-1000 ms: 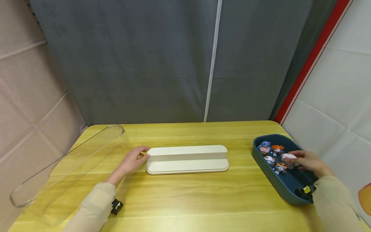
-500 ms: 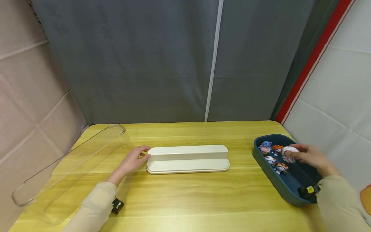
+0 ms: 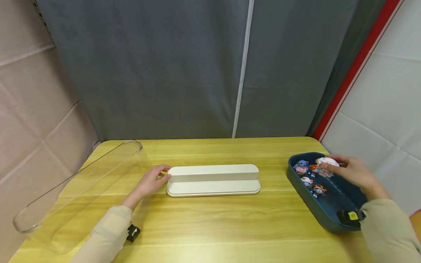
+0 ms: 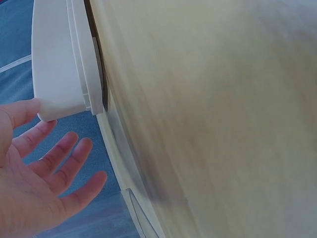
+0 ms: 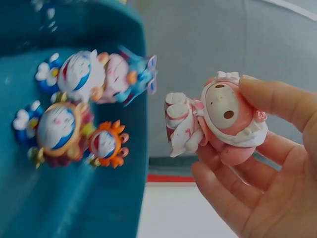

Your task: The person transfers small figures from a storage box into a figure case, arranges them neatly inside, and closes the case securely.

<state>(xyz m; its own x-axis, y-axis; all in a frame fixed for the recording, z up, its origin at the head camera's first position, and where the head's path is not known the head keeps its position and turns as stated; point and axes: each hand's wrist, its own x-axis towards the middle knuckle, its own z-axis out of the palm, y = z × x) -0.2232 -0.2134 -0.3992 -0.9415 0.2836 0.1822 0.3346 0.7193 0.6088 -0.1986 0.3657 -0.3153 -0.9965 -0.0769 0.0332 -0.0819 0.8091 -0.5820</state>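
Note:
My right hand [image 3: 340, 168] holds a small pink-and-white figurine [image 3: 325, 164] [image 5: 218, 119] between thumb and curled fingers, lifted just above the dark blue tray [image 3: 329, 215]. Several small colourful figurines [image 3: 310, 179] [image 5: 79, 114] lie in the tray's far end. My left hand [image 3: 154, 179] [image 4: 44, 173] has straight fingers and touches the left end of the long white stepped base [image 3: 213, 179] [image 4: 62, 59] in the middle of the table.
A long clear plastic cover [image 3: 75, 186] lies at the table's left edge, running diagonally toward me. The yellow wooden table [image 3: 210, 223] ends at a grey curtain behind. A white wall with a red stripe stands close on the right.
My right hand has lifted the pink-and-white figurine up out of the tray and slightly away from me. The left hand has stayed at the base's left end.

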